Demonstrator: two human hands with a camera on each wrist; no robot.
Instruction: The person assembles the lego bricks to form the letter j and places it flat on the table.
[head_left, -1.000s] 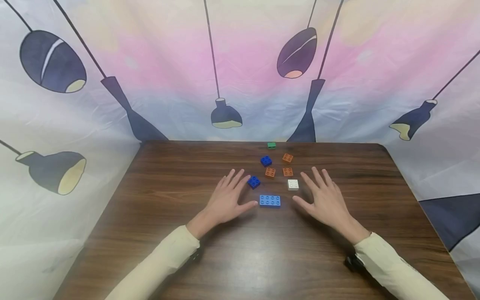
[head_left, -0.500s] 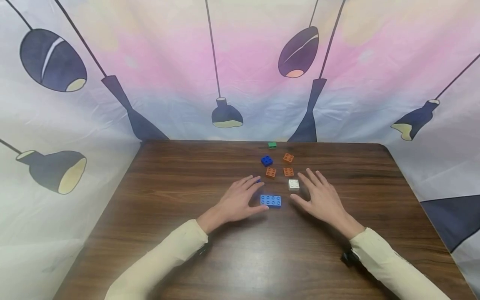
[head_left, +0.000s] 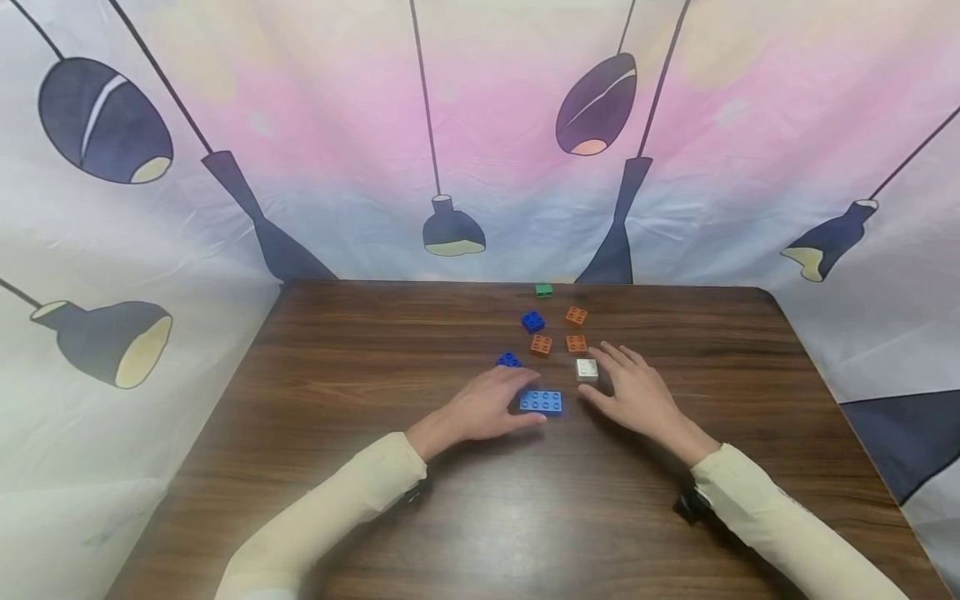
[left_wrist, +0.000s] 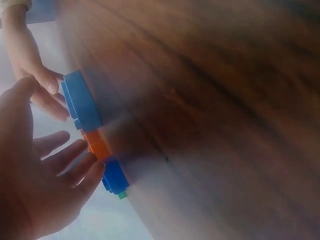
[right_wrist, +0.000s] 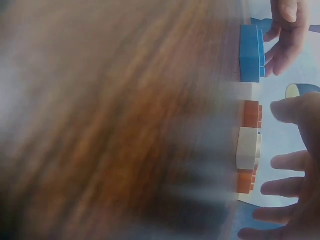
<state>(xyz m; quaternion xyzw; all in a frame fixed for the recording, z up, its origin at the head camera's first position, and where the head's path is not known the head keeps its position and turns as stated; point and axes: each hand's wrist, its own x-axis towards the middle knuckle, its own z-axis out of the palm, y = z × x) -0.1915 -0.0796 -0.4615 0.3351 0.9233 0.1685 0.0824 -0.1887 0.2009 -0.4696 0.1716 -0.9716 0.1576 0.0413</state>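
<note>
The left hand (head_left: 489,406) hovers at the left end of a light blue brick (head_left: 541,402), thumb and fingers spread apart with a gap between them. In the left wrist view the light blue brick (left_wrist: 82,101) lies beyond that hand (left_wrist: 45,175), and whether they touch cannot be told. A dark blue brick (head_left: 508,360) is partly hidden behind the left fingers. The right hand (head_left: 637,398) is beside the white brick (head_left: 587,370), fingers extended. In the right wrist view the white brick (right_wrist: 247,148) stands clear of the right hand (right_wrist: 300,170).
Farther back on the wooden table (head_left: 337,375) lie orange bricks (head_left: 541,345), another dark blue brick (head_left: 533,322) and a green brick (head_left: 543,291) near the back edge. A cloth printed with lamps (head_left: 453,229) hangs behind and beside the table.
The left hand has moved right, from beside the dark blue brick to the light blue brick's left end. The right hand has shifted slightly left, closer to the white brick.
</note>
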